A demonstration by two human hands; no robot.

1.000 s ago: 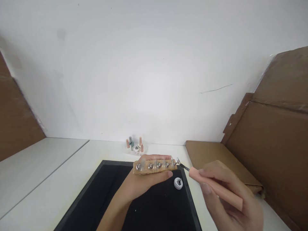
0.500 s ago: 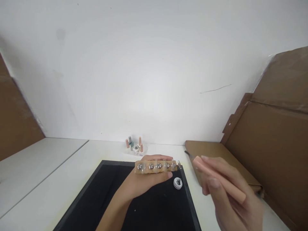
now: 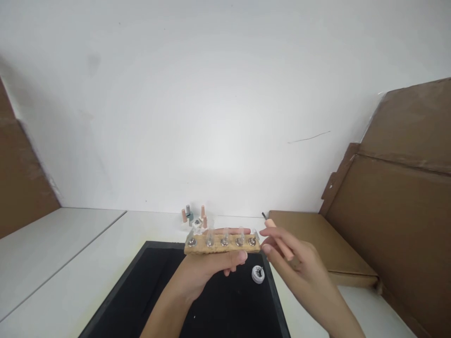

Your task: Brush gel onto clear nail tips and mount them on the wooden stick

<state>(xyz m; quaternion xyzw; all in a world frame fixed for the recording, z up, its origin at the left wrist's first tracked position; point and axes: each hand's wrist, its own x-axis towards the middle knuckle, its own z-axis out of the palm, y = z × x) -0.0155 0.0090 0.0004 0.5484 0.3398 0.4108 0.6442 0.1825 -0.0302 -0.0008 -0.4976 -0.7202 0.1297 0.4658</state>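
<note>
Across my left hand (image 3: 211, 267) lies a tan wooden strip (image 3: 218, 243), gripped between thumb and fingers. Several clear nail tips (image 3: 226, 234) stand on round metal studs along it. My right hand (image 3: 296, 263) holds a peach-coloured brush handle (image 3: 280, 240) with its dark bristles (image 3: 264, 216) pointing up and left. The fingertips of that hand are at the strip's right end; whether they touch it cannot be made out. Below that end, a small round white pot (image 3: 258, 274) rests on the black mat (image 3: 225, 305).
Behind the strip, several small bottles with peach and grey caps (image 3: 188, 210) stand on the white table (image 3: 105, 244). A flat cardboard box (image 3: 313, 234) lies at the right, beside tall cardboard panels (image 3: 398, 202). A white wall (image 3: 225, 103) rises behind.
My right hand has moved left, bringing the brush to the strip's right end. The strip has shifted left and tilted, so its tips now stand more upright in view.
</note>
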